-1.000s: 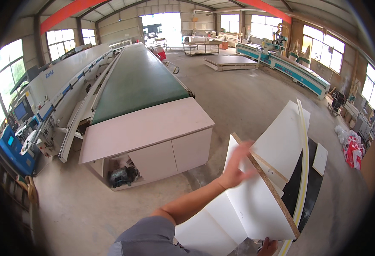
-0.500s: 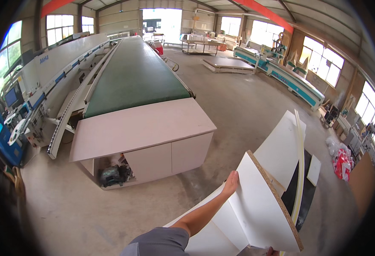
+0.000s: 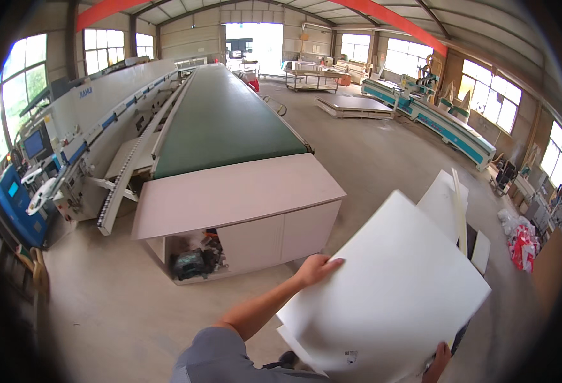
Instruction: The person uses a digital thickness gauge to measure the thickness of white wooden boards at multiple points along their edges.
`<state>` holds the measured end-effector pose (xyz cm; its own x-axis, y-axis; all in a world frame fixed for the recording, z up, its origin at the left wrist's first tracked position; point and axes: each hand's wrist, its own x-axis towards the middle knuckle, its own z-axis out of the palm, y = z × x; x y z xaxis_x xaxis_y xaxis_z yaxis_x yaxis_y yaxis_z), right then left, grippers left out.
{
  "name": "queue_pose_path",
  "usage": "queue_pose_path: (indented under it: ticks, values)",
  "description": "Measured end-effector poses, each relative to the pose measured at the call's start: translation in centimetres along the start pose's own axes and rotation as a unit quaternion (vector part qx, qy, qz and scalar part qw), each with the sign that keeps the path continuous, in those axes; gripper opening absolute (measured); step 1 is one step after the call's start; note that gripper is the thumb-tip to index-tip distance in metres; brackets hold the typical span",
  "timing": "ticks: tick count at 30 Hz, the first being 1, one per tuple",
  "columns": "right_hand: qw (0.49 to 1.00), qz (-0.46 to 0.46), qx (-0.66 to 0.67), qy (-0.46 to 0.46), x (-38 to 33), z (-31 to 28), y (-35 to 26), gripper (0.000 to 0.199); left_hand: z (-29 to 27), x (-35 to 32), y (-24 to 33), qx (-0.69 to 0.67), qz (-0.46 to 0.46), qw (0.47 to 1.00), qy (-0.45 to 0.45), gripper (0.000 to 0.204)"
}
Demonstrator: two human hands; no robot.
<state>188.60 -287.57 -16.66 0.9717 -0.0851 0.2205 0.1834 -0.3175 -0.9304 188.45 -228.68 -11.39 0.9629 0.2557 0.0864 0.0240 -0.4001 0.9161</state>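
Observation:
A white rectangular panel [image 3: 389,287] with a small label near its lower edge tilts in front of me at the lower right. My left hand [image 3: 317,269] grips its left edge, thumb on the face and fingers hidden behind. At the lower right edge my right hand [image 3: 439,362] is closed on the same panel, only partly in sight. Behind and beneath it lie more white panels [image 3: 435,203], with a long pale strip [image 3: 460,217] across them.
Ahead on the left stands a pinkish-white cabinet [image 3: 249,198] with dark items inside its open compartment. It meets a long green conveyor belt [image 3: 230,121]. A white machine [image 3: 108,102] runs along the left. Plastic bags [image 3: 522,246] lie on the floor at the right.
The panel has turned from nearly edge-on, its chipboard edge showing, to its broad white face toward me. My right hand has come further into view. The view has shifted slightly left.

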Motion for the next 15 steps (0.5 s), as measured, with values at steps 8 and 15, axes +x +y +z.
queue_pose_path:
  ticks: [8,15]
  values:
    - [0.960,0.146,0.089,-0.223,-5.9,15.1,-2.7,0.036,-11.1,-22.2,-8.5,0.040,-0.209,0.963,0.166,0.059]
    - [0.899,0.099,0.116,-0.411,-12.3,29.6,-6.1,0.029,-22.6,-43.1,-11.4,0.054,-0.275,0.921,0.271,0.053]
